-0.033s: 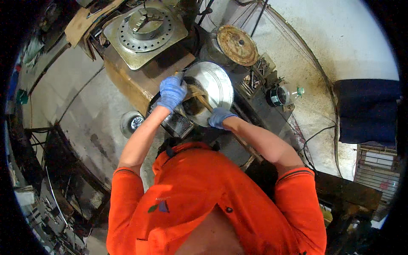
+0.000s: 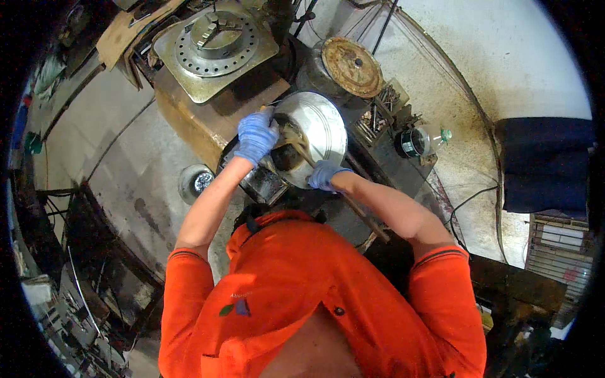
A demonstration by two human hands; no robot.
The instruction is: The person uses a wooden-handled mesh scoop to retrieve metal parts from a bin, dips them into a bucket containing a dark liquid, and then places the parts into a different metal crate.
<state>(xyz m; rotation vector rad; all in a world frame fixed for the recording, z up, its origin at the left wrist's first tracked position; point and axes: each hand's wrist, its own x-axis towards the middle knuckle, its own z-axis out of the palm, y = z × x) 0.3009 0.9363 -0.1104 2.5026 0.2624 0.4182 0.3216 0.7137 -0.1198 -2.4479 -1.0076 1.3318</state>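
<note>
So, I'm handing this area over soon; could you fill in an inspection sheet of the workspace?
Surface: dark bench, looks grimy.
Job's things: silver basin with dark contents; long wooden stick reaching into it.
Clutter: green-capped bottle and small metal pieces, right of the basin.
Hands: both gloved in blue; right hand grips the stick, left hand is at the basin's left side, grip unclear.
Cables: thin black cable, curving at right.
Surroundings: metal chuck beyond; dark cloth far right.

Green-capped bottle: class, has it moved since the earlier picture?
No; the green-capped bottle shows no shift: it stays below and right of the rusty round lid in the view.
</note>
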